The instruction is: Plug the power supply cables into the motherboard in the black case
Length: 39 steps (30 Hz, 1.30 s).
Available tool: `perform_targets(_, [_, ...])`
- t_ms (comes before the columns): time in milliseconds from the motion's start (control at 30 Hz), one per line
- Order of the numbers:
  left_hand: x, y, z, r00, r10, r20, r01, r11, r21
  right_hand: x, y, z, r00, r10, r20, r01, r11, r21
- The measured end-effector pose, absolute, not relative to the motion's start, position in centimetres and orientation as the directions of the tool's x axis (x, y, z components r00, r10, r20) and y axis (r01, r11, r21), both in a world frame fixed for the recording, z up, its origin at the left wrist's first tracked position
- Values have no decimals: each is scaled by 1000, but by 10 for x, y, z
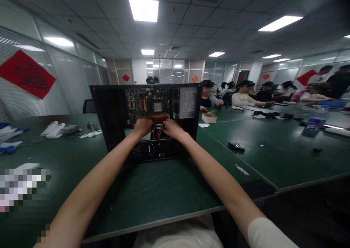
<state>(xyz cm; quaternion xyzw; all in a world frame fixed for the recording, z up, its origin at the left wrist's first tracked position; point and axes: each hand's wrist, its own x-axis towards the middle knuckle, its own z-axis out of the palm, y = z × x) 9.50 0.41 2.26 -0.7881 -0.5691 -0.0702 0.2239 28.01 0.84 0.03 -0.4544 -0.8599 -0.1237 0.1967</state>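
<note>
An open black computer case (98, 120) stands on the green table with its inside facing me. Its motherboard (147, 98) carries a square processor socket (158, 107) and, lower down, orange memory slots (161, 117). My left hand (143, 127) is closed at the left end of these slots, and my right hand (172, 128) is closed at their right end. A thin strip shows between the hands, but their fingers hide most of it. Coloured cables (158, 133) hang just below. The power supply (188, 102) sits in the case's upper right corner.
White plastic bags (53, 129) and a grey box-like part (69, 129) lie to the left. On the right are a small open carton (209, 118), a black part (236, 146) and a plastic bottle (314, 121). Several people sit farther along the tables.
</note>
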Motion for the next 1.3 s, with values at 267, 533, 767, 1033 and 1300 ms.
perform_targets(267, [99, 1, 23, 323, 872, 368, 935, -235, -264, 271, 27, 11, -711, 568, 415, 681, 704, 202])
perform_targets(533, [95, 5, 19, 347, 854, 387, 929, -257, -266, 269, 35, 8, -704, 580, 410, 696, 678, 236])
perform_targets(767, [95, 2, 22, 349, 852, 391, 926, -250, -283, 269, 35, 6, -695, 583, 420, 705, 667, 241])
perform_targets(1033, [93, 4, 20, 342, 855, 389, 927, -239, -289, 267, 37, 4, -758, 533, 377, 646, 692, 321])
perform_targets(1300, [90, 5, 17, 324, 856, 403, 943, -257, -213, 264, 36, 6, -713, 584, 388, 692, 672, 263])
